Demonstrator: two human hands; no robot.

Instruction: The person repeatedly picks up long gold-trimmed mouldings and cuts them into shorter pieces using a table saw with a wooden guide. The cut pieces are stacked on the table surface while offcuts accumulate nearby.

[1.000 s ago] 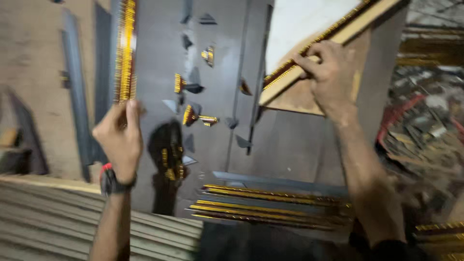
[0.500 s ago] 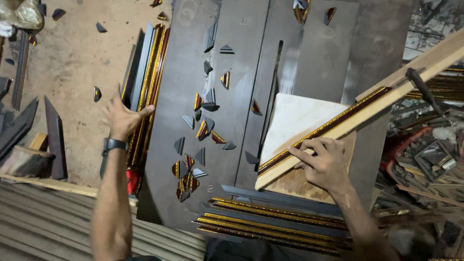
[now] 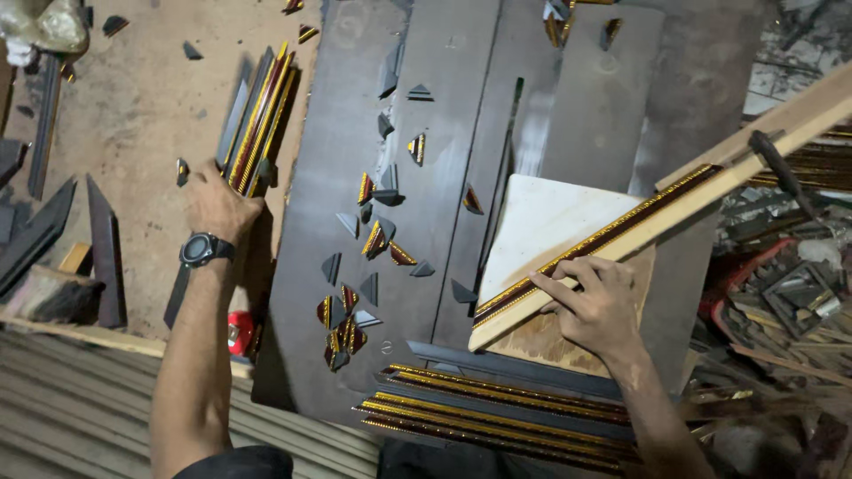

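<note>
My left hand (image 3: pixel 216 204), with a black watch on the wrist, closes on the near end of a bundle of dark and gold frame mouldings (image 3: pixel 259 115) lying along the left edge of the grey metal worktop (image 3: pixel 346 168). My right hand (image 3: pixel 596 303) rests fingers spread on a long gold-and-maroon moulding strip (image 3: pixel 621 235) that lies diagonally over a pale wooden board (image 3: pixel 541 222). Several small triangular offcuts (image 3: pixel 373 239) are scattered across the middle of the worktop.
A stack of gold-and-maroon mouldings (image 3: pixel 497 417) lies at the worktop's near edge. Dark moulding pieces (image 3: pixel 98 248) lie on the sandy floor at left. A red object (image 3: pixel 238 333) sits below my left forearm. Scrap and tools (image 3: pixel 790 293) pile up at right.
The view has shifted down and left. My left hand has moved onto the moulding bundle at the worktop's left edge. My right hand stays on the diagonal strip.
</note>
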